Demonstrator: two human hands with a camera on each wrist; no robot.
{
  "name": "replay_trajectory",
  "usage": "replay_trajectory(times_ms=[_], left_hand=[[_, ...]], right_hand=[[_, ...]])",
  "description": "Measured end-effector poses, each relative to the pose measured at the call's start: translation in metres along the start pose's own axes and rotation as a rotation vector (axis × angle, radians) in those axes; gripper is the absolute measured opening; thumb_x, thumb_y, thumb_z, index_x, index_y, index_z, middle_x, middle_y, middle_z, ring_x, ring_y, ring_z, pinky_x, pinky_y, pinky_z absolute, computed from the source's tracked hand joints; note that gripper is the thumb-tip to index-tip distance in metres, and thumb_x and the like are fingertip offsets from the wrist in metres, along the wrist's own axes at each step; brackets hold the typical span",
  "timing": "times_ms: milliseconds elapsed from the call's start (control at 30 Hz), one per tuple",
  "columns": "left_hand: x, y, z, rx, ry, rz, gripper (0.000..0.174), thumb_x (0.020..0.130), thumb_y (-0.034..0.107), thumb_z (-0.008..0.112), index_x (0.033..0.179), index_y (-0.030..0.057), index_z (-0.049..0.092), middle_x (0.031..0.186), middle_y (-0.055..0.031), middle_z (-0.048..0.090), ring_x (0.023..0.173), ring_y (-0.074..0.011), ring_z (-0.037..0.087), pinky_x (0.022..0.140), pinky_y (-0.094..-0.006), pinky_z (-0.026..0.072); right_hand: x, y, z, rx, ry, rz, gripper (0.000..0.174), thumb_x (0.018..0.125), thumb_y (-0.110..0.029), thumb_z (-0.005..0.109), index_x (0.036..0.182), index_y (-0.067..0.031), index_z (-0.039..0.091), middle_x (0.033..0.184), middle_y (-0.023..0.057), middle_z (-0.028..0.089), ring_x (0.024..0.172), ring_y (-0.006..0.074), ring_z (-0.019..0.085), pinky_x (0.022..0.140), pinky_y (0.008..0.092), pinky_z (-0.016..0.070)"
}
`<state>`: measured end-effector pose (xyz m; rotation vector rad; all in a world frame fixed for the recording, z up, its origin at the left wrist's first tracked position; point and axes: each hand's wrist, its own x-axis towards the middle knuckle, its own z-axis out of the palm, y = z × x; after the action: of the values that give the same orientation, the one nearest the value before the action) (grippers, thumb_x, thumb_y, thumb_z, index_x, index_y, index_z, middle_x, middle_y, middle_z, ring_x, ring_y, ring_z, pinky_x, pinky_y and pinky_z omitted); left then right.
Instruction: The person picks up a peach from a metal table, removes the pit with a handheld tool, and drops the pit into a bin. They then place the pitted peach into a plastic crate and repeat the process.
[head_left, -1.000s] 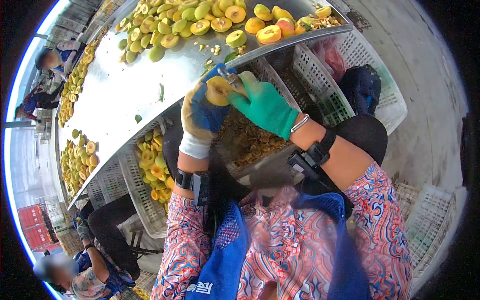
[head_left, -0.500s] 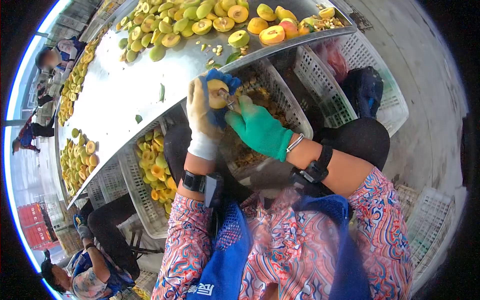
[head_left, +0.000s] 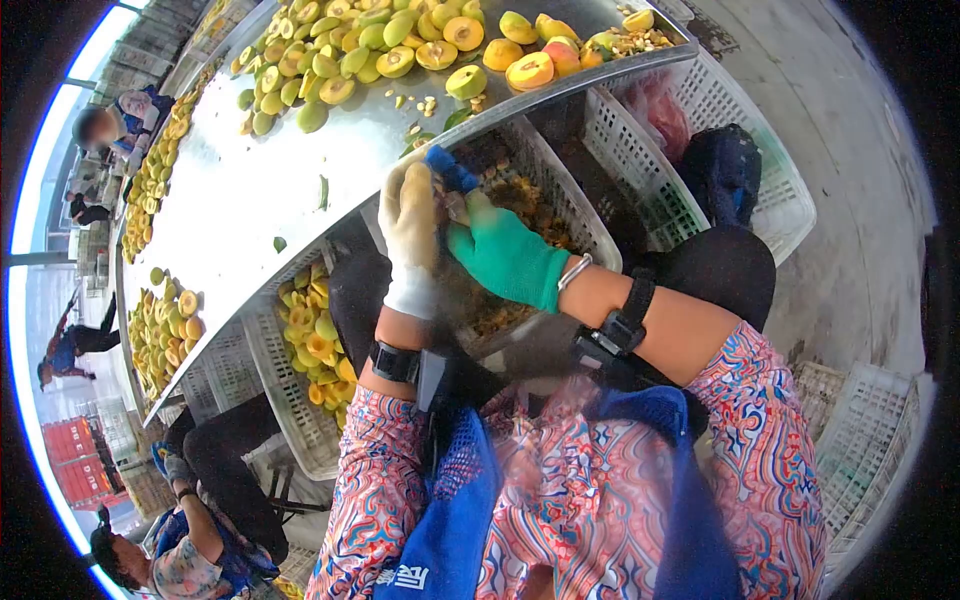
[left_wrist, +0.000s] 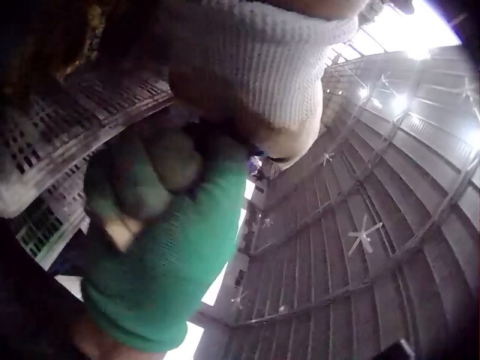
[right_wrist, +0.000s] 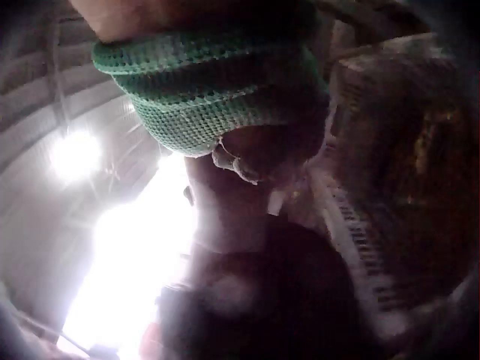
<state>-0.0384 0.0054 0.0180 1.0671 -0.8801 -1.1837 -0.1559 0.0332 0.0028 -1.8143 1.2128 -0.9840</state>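
My left hand [head_left: 408, 215], in a white and blue glove, is curled with its back toward the head camera. The peach half it holds is hidden behind the fingers. Close against it, my right hand [head_left: 510, 255] in a green glove grips a small metal pitting tool [head_left: 456, 208]. In the left wrist view the tool's pale handle end [left_wrist: 120, 234] pokes out of the curled green fingers [left_wrist: 142, 187]. Both hands are just off the table's near edge, above a crate [head_left: 590, 215] of brown scraps. The right wrist view mostly shows the green cuff [right_wrist: 210, 97].
Peach halves [head_left: 335, 90] are heaped on the metal table [head_left: 250, 190], with loose pits [head_left: 425, 105] nearby. A crate [head_left: 275, 390] of fruit stands below its edge on the left. To the right, another crate [head_left: 790, 200] holds a dark bag [head_left: 725, 175]. Another person [head_left: 185, 545] sits at lower left.
The left hand has turned over, so the peach half's cut face no longer shows. The right hand and tool have stayed close to it, shifting slightly downward since a second ago.
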Motion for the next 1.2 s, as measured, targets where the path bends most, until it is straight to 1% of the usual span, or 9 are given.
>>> replay_trajectory(times_ms=[167, 367, 467, 567, 667, 767, 933, 1067, 1200], left_hand=[[0.003, 0.002, -0.005, -0.049, -0.014, 0.136, 0.028, 0.095, 0.019, 0.051, 0.113, -0.0012, 0.058, 0.092, -0.0050, 0.060, 0.076, -0.0122, 0.056, 0.070, -0.0267, 0.0496], [0.005, 0.005, -0.004, -0.430, -0.165, -0.034, 0.042, 0.093, 0.029, 0.053, 0.119, -0.0038, 0.052, 0.103, -0.0162, 0.060, 0.085, -0.0277, 0.063, 0.078, -0.0411, 0.0532], [0.008, -0.001, -0.002, -0.516, -0.158, -0.043, 0.042, 0.093, 0.029, 0.053, 0.119, -0.0038, 0.052, 0.101, -0.0160, 0.061, 0.084, -0.0273, 0.062, 0.078, -0.0415, 0.0536], [-0.001, 0.010, 0.005, -0.325, -0.099, -0.010, 0.036, 0.094, 0.028, 0.052, 0.117, 0.0004, 0.051, 0.092, -0.0078, 0.059, 0.077, -0.0151, 0.057, 0.070, -0.0272, 0.0505], [0.005, -0.001, -0.006, -0.128, -0.012, 0.061, 0.030, 0.094, 0.024, 0.052, 0.112, 0.0003, 0.054, 0.084, -0.0047, 0.059, 0.070, -0.0114, 0.056, 0.063, -0.0252, 0.0491], [0.008, -0.007, -0.008, -0.067, 0.007, 0.176, 0.027, 0.093, 0.014, 0.055, 0.114, -0.0026, 0.057, 0.099, -0.0101, 0.064, 0.080, -0.0137, 0.060, 0.074, -0.0279, 0.0520], [0.008, -0.005, -0.006, 0.025, 0.044, 0.097, 0.020, 0.096, 0.015, 0.047, 0.102, -0.0008, 0.058, 0.079, -0.0030, 0.058, 0.065, -0.0090, 0.054, 0.057, -0.0211, 0.0454], [0.009, -0.002, -0.009, 0.076, 0.048, 0.008, 0.018, 0.095, 0.013, 0.049, 0.102, -0.0015, 0.058, 0.079, -0.0026, 0.057, 0.065, -0.0085, 0.053, 0.055, -0.0205, 0.0442], [0.003, 0.001, -0.001, 0.052, 0.018, 0.188, 0.023, 0.092, 0.015, 0.056, 0.106, -0.0020, 0.060, 0.075, -0.0009, 0.056, 0.062, -0.0060, 0.048, 0.054, -0.0199, 0.0399]], right_hand=[[0.004, -0.023, -0.023, 0.123, -0.180, 0.124, 0.035, 0.087, -0.024, 0.054, 0.101, 0.0047, 0.042, 0.069, 0.0259, 0.059, 0.066, 0.0448, 0.059, 0.057, 0.0509, 0.0476], [0.004, -0.002, 0.001, -0.183, 0.001, -0.072, 0.031, 0.087, -0.023, 0.055, 0.101, 0.0017, 0.041, 0.066, 0.0235, 0.059, 0.063, 0.0424, 0.059, 0.052, 0.0506, 0.0458], [0.002, -0.008, -0.001, -0.174, -0.007, -0.028, 0.035, 0.087, -0.023, 0.052, 0.102, 0.0066, 0.040, 0.065, 0.0249, 0.060, 0.064, 0.0426, 0.060, 0.054, 0.0504, 0.0478], [0.003, -0.009, 0.000, -0.158, 0.004, -0.014, 0.033, 0.087, -0.022, 0.053, 0.102, 0.0047, 0.040, 0.066, 0.0243, 0.060, 0.064, 0.0427, 0.060, 0.054, 0.0506, 0.0473], [0.003, -0.011, 0.002, -0.124, 0.019, 0.040, 0.029, 0.088, -0.023, 0.055, 0.100, 0.0005, 0.043, 0.068, 0.0236, 0.060, 0.066, 0.0434, 0.060, 0.054, 0.0514, 0.0462], [0.005, -0.013, 0.000, -0.089, -0.013, 0.060, 0.029, 0.087, -0.022, 0.055, 0.100, 0.0018, 0.045, 0.071, 0.0251, 0.060, 0.068, 0.0443, 0.060, 0.056, 0.0512, 0.0475], [0.006, -0.009, -0.007, -0.140, -0.124, 0.029, 0.029, 0.087, -0.021, 0.053, 0.100, 0.0035, 0.046, 0.072, 0.0267, 0.060, 0.069, 0.0451, 0.060, 0.057, 0.0505, 0.0485], [0.004, 0.019, 0.006, -0.242, -0.145, -0.256, 0.026, 0.087, -0.021, 0.054, 0.101, -0.0006, 0.047, 0.065, 0.0186, 0.058, 0.056, 0.0332, 0.060, 0.050, 0.0420, 0.0483], [0.000, 0.008, 0.006, -0.076, -0.019, -0.465, 0.021, 0.089, -0.022, 0.053, 0.100, -0.0056, 0.047, 0.061, 0.0078, 0.052, 0.046, 0.0178, 0.053, 0.041, 0.0339, 0.0429]])
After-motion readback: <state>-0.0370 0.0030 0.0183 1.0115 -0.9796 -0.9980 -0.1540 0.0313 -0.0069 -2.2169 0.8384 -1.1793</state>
